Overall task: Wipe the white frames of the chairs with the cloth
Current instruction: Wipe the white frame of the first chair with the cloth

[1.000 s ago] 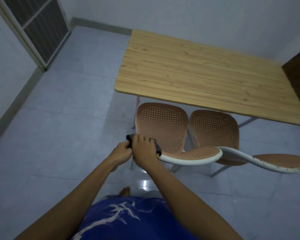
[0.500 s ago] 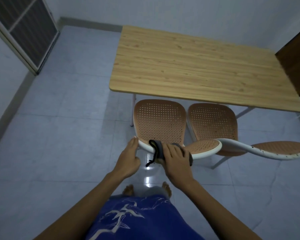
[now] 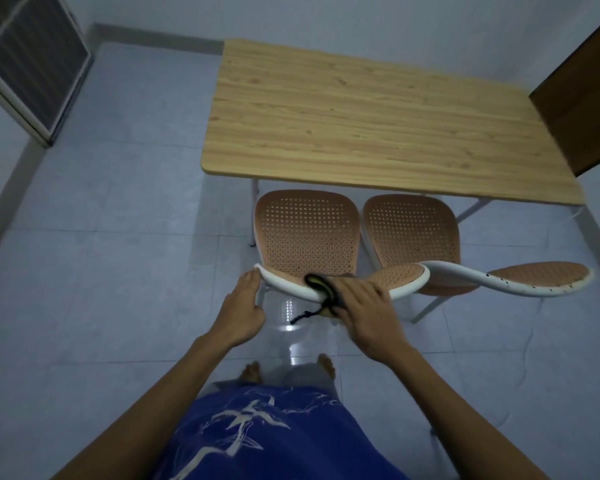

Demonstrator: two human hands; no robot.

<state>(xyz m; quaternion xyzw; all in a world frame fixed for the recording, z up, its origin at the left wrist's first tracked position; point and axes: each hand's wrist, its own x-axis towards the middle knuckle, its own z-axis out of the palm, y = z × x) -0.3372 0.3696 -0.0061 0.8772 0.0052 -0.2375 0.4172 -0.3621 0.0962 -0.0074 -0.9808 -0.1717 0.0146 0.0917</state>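
Two chairs with tan perforated seats and white frames stand side by side under the table. The left chair's white back rim [image 3: 284, 285] curves just in front of me. My right hand [image 3: 364, 310] presses a dark cloth [image 3: 321, 289] over the middle of that rim, a dark strand hanging below it. My left hand [image 3: 245, 306] rests at the rim's left end, fingers curled against it. The right chair's white back rim [image 3: 465, 277] runs off to the right, untouched.
A light wooden table [image 3: 378, 119] on white legs stands right behind the chairs. A dark wooden door [image 3: 582, 98] is at the right, a louvred panel [image 3: 28, 60] at the far left. Pale tiled floor [image 3: 111, 237] lies to the left; my bare feet show below.
My right hand has slid the cloth rightward along the left chair's rim, from its left end toward the middle. My left hand has let go of the cloth and settled on the rim's left end.
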